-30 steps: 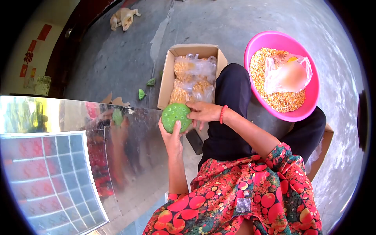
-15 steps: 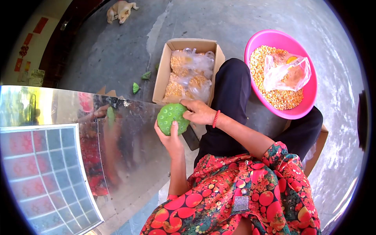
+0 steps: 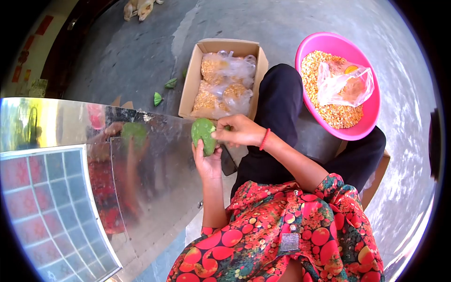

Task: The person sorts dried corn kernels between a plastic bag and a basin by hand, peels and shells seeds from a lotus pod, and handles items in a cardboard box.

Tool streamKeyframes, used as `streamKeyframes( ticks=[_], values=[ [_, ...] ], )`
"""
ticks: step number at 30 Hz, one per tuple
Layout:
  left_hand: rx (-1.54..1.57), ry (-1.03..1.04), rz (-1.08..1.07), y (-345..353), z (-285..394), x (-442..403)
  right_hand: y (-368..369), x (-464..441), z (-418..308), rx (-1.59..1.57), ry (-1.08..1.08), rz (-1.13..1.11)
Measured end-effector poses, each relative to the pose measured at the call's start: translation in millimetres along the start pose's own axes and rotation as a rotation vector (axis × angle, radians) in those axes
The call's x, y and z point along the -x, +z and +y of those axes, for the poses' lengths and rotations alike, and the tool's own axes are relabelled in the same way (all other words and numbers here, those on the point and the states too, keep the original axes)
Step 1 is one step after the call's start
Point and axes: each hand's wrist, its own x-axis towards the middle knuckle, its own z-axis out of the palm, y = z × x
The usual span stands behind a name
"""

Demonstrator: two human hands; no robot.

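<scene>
A green lotus seed pod (image 3: 202,135) is held up near the metal panel, turned partly edge-on with its pitted face to the left. My left hand (image 3: 209,162) is closed around its lower part, thumb on the face. At the pod's right edge, beside a pale torn spot, my right hand (image 3: 239,130) is pinched shut. A small bit of green shows between the right fingers, seemingly a piece of the pod. The red bead bracelet (image 3: 265,139) is on my right wrist.
A cardboard box (image 3: 185,101) with bags of corn kernels stands ahead. At right is a pink basin (image 3: 310,44) of kernels with a plastic bag (image 3: 345,84). Green pod scraps (image 3: 158,98) lie on the floor. A shiny metal panel (image 3: 164,155) stands left; a dog (image 3: 140,8) lies far off.
The pod has turned from face-up to nearly edge-on. My right hand has shifted slightly right and now pinches at its edge, where a pale torn spot shows. The view has shifted slightly.
</scene>
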Motion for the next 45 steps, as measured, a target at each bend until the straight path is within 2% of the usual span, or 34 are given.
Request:
streamKeyframes(
  ticks=[2,4,6,8,12,14,16,19,20,22,23,24,25,26,28,32,33,34,36,39,40,42,44,45],
  values=[
    [-0.370,0.188,-0.010,11,-1,7,-1,-4,2,0.730,-0.309,0.153],
    [-0.399,0.170,0.006,7,-3,6,8,-4,2,0.824,-0.281,0.245],
    [-0.331,0.232,0.046,8,-3,6,11,-11,25,0.690,-0.429,0.334],
    [-0.385,0.209,0.041,10,0,11,16,-9,30,0.555,-0.519,0.365],
    [-0.302,0.158,-0.010,6,1,10,16,-2,20,0.590,-0.465,0.279],
    [-0.479,0.275,0.019,19,5,21,17,-3,24,0.563,-0.412,0.298],
    [-0.488,0.287,0.014,19,4,21,20,0,21,0.418,-0.376,0.295],
    [-0.425,0.305,0.012,17,1,19,27,-2,28,0.393,-0.366,0.347],
    [-0.391,0.272,0.009,13,2,17,26,-6,34,0.356,-0.395,0.326],
    [-0.382,0.251,0.007,14,5,19,29,-10,40,0.232,-0.590,0.323],
    [-0.391,0.262,0.028,1,10,14,24,-4,37,0.074,-0.321,0.132],
    [-0.270,0.152,-0.062,-18,14,4,17,6,21,-0.072,-0.051,-0.061],
    [-0.146,0.042,-0.156,-23,18,0,17,6,23,-0.279,-0.065,-0.145],
    [-0.150,0.049,-0.146,-28,20,0,13,4,26,-0.516,0.007,-0.213],
    [-0.024,-0.018,-0.154,-18,18,4,9,5,23,-0.619,0.124,-0.247],
    [-0.051,-0.047,-0.022,0,6,10,10,13,17,-0.691,0.153,-0.247],
    [0.113,-0.237,-0.448,-4,8,3,9,15,13,-0.684,0.216,-0.253],
    [0.112,-0.248,-0.457,-8,6,5,9,15,9,-0.675,0.276,-0.257],
    [-0.097,-0.011,-0.160,-1,-4,11,7,10,20,-0.721,0.264,-0.327],
    [-0.012,-0.117,-0.246,-45,-8,-5,7,26,22,-0.624,0.176,-0.221],
    [0.018,-0.150,-0.261,-46,-9,-7,10,33,20,-0.613,0.224,-0.182],
    [-0.029,-0.166,-0.016,-41,-21,-10,14,42,29,-0.587,0.128,-0.159],
    [-0.165,-0.212,-0.170,-69,-32,-26,11,46,33,-0.617,0.020,-0.211],
    [-0.170,-0.218,-0.158,-74,-38,-28,8,49,31,-0.573,-0.032,-0.195]
  ],
)
